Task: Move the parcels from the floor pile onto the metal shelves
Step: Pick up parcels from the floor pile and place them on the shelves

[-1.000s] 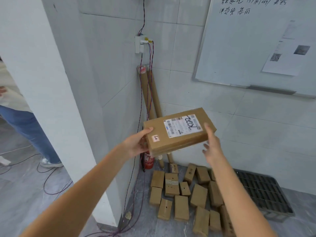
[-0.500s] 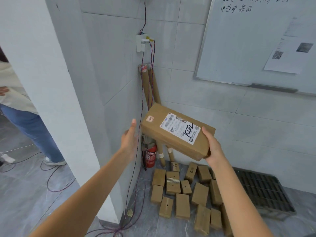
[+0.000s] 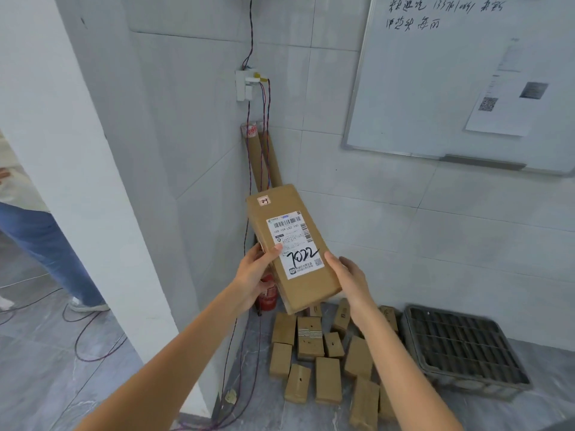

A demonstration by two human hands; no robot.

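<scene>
Left of the held parcel: a white pillar, and behind it part of a second person in jeans standing on the grey floor, with loose cables trailing past the pillar's foot.

At the parcel's left edge: the left hand, thumb pressed on the shipping label, fingers wrapped underneath.

Centre, the landmark: one long brown parcel, lifted clear of the floor, tilted with its far end up, white label facing the camera with "7022" written across it.

At the parcel's right edge: the right hand, clasping the lower right side. Both hands grip the same parcel, set apart across its width.

Below the parcel: the floor pile of small brown boxes, still lying against the wall. Behind the parcel: cardboard tubes leaning in the corner.

Right of the parcel: a whiteboard on the wall above, a dark grated crate on the floor below.

Metal shelves: not in view.

Risks, as judged: turning toward shelves that lie out of sight, the carrier may catch a foot in the cables or bump the bystander. The grip sits at the parcel's near end, so the far end could dip and slip.
</scene>
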